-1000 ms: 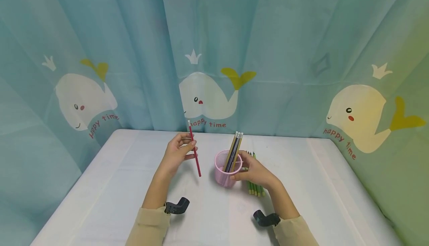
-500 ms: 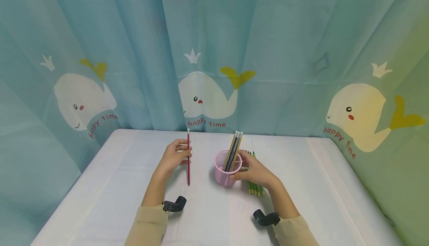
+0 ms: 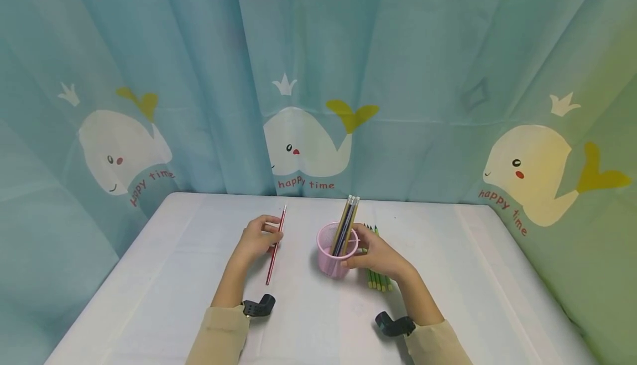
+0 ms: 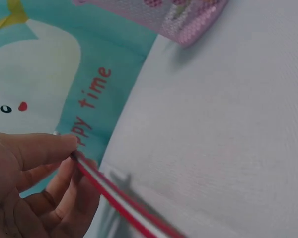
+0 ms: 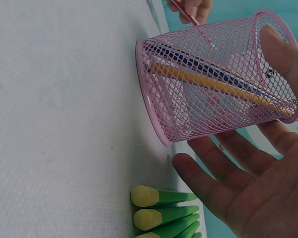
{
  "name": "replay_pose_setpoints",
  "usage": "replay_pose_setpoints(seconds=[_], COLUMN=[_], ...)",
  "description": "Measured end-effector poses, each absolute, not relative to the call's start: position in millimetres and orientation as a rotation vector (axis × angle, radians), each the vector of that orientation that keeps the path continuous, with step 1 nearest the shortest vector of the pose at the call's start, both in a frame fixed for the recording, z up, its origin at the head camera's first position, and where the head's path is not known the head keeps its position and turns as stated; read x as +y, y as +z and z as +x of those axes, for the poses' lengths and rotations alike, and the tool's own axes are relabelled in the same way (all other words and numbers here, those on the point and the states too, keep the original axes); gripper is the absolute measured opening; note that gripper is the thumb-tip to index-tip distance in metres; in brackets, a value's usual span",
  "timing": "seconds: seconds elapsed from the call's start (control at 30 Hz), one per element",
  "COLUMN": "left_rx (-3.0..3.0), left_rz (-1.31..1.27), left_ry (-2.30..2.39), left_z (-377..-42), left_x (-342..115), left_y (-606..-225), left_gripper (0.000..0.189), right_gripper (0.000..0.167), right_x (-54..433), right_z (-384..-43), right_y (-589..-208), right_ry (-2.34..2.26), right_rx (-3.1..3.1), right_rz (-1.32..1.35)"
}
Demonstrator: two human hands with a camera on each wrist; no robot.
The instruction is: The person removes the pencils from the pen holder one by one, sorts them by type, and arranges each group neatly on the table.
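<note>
My left hand [image 3: 256, 239] pinches a red pencil [image 3: 274, 257] with a white stripe between thumb and fingers. It slants, its pale end pointing away, to the left of a pink mesh pen cup [image 3: 329, 265]. In the left wrist view the pencil [image 4: 124, 201] runs down and right from the fingertips. My right hand [image 3: 378, 255] holds the cup from its right side, thumb near the rim [image 5: 288, 64] and fingers along the mesh. Several yellow and dark blue pencils [image 3: 344, 229] lean inside the cup, pale ends up.
Several green pencils [image 3: 380, 282] lie side by side on the white table [image 3: 438, 254], just right of the cup and partly under the right hand. A blue-green curtain [image 3: 423, 77] with whale prints hangs behind the table's far edge.
My left hand has lowered the red pencil and drawn it slightly left and nearer; the pencil has tilted so its lower end now points left. The right hand and cup have stayed put.
</note>
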State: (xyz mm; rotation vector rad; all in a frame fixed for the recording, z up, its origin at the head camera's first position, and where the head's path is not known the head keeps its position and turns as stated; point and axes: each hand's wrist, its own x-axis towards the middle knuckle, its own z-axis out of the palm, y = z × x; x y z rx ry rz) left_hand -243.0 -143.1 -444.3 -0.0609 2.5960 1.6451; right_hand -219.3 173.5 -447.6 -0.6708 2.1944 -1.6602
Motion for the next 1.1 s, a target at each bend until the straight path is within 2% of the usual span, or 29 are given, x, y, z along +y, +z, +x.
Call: replay_pose_setpoints(seconds=[0.47,1.1], left_rx=[2.881,2.998], left_rz=[-0.063,-0.086], left_ry=[1.252,1.119], left_z=[-239,-238], left_x=[-144,-133], left_y=[-454,-460], left_gripper=[0.036,0.032], right_gripper=[0.076,0.074], right_x=[173,173], right_z=[-219,-219], right_y=[-448,-450], right_ry=[-1.658,-1.671], right_rx=[2.203,2.204], right_rz=[-0.675,-0.678])
